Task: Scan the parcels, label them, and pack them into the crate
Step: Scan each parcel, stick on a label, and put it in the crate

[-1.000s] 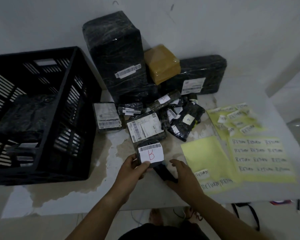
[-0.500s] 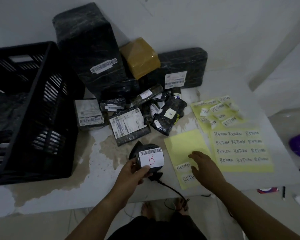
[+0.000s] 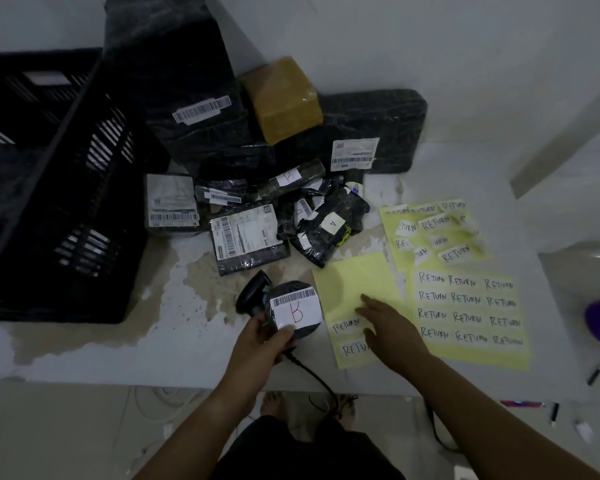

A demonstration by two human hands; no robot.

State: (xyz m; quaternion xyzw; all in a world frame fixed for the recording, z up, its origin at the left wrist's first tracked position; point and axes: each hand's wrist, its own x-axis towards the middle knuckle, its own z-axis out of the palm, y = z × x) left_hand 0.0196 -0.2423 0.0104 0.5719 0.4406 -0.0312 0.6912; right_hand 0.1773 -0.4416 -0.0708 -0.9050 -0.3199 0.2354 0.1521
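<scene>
The left hand (image 3: 264, 344) grasps a round parcel (image 3: 297, 311) from its near side, with the thumb curled over the edge of its white label, which carries a barcode and a red "B". The parcel is held just above the front of the surface (image 3: 118, 355), between the crate (image 3: 66, 202) on the left and the yellow sheets on the right. A black scanner (image 3: 253, 294) sits just behind the parcel, touching or nearly touching it. Its cable runs out from under the left hand and off the near edge, and I cannot tell whether that hand also holds the scanner. The right hand (image 3: 388, 327) is released, fingers straight and spread over a sheet (image 3: 357, 282) that still carries two handwritten "RETURN" stickers at its near end. Whether the fingertips press the paper cannot be told. Just right of it lies a second sheet (image 3: 465, 313) with four rows of "RETURN" stickers, and beyond that a third sheet (image 3: 433, 230) with peeled, curling ones. At the back stand a tall parcel (image 3: 174, 81), a tan box (image 3: 281, 98) and a flat parcel (image 3: 371, 126), with small black parcels (image 3: 250, 237) heaped in front of them, one marked "A" and another "B". The crate's inside is too dark to read.
</scene>
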